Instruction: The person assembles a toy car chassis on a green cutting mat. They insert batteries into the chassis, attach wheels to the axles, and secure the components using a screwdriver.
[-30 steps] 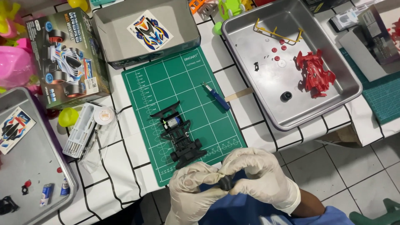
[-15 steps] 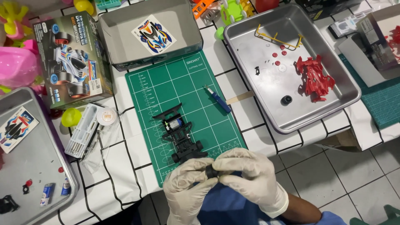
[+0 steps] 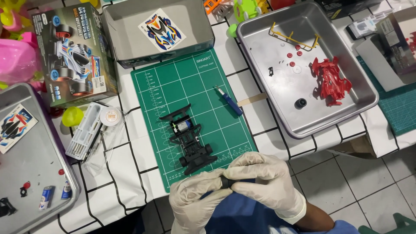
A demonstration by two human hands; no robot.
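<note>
Two gloved hands, left hand and right hand, pinched shut on small black part between them.

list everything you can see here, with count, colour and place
cutting mat: 1, green, table centre
toy car chassis: 1, black, on the mat
small tool: 1, blue handle, mat's right edge
metal tray: 1, silver, upper right
red car body: 1, red, in that tray
yellow parts frame: 1, yellow, tray's top
kit box: 1, printed, upper left
box lid: 1, grey, holds a sticker sheet
second tray: 1, silver, left edge
small black part: 1, black, pinched between both hands
left hand: white glove, bottom centre
right hand: white glove, bottom centre
</note>
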